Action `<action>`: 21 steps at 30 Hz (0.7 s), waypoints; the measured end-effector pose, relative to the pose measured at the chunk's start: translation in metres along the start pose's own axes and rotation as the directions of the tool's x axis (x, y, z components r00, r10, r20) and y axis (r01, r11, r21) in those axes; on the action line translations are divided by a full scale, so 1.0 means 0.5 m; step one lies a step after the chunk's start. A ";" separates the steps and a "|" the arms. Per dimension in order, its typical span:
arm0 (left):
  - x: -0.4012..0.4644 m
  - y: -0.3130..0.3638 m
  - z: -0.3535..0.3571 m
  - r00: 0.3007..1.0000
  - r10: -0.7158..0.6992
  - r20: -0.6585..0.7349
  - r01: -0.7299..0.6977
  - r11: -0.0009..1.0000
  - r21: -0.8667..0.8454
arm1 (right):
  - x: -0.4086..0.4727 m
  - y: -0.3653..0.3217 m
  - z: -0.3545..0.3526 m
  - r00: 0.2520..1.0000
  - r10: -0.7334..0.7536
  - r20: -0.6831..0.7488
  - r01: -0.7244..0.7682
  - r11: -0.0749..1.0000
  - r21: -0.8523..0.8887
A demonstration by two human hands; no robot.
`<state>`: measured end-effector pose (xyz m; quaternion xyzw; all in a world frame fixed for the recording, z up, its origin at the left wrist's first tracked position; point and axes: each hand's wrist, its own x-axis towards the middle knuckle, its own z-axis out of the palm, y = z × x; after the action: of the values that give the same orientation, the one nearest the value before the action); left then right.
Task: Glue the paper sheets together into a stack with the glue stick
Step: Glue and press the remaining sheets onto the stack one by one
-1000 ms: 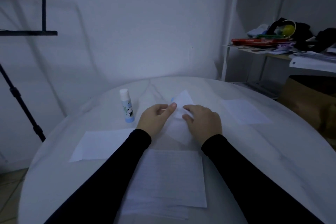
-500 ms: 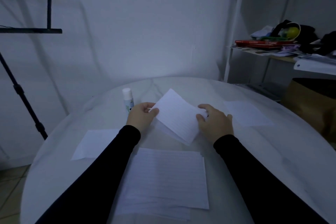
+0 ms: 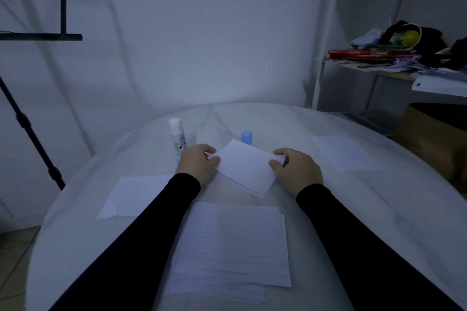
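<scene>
While both hands lift one sheet: placing step
Left hand (image 3: 199, 164): pinches lined sheet (image 3: 246, 168)
Right hand (image 3: 295, 170): pinches opposite edge
Glue stick (image 3: 177, 139): uncapped, beyond sheet
Next: likely lower squarely onto stack (image 3: 235, 245)

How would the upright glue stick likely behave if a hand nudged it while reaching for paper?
The glue stick stands tall and narrow on the table, so a knock near its top would probably tip it. It looks round, so once down it might roll. Its blue cap stands apart, so exposed glue could smear the cloth.
</scene>
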<state>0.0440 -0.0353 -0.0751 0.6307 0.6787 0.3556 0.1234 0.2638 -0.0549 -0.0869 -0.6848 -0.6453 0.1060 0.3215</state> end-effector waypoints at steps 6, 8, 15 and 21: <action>0.002 0.003 0.004 0.999 -0.016 0.046 0.013 0.998 0.064 | 0.002 0.004 -0.004 0.999 0.018 0.042 -0.014 0.996 -0.093; 0.000 0.002 0.004 0.998 -0.015 0.054 0.011 0.997 0.082 | 0.001 0.002 -0.005 0.999 0.018 0.047 -0.013 0.993 -0.118; -0.006 0.006 0.016 0.999 0.026 0.032 -0.032 0.981 0.194 | 0.001 0.000 -0.002 1.000 -0.003 0.019 0.007 0.980 -0.197; -0.025 0.036 0.031 0.929 0.292 0.228 -0.348 0.897 0.272 | -0.009 -0.038 0.000 0.958 -0.252 0.139 0.281 0.922 -0.264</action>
<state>0.0695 -0.0431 -0.0785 0.7751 0.5981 0.2023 0.0246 0.2476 -0.0602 -0.0771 -0.6228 -0.7566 0.0032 0.1990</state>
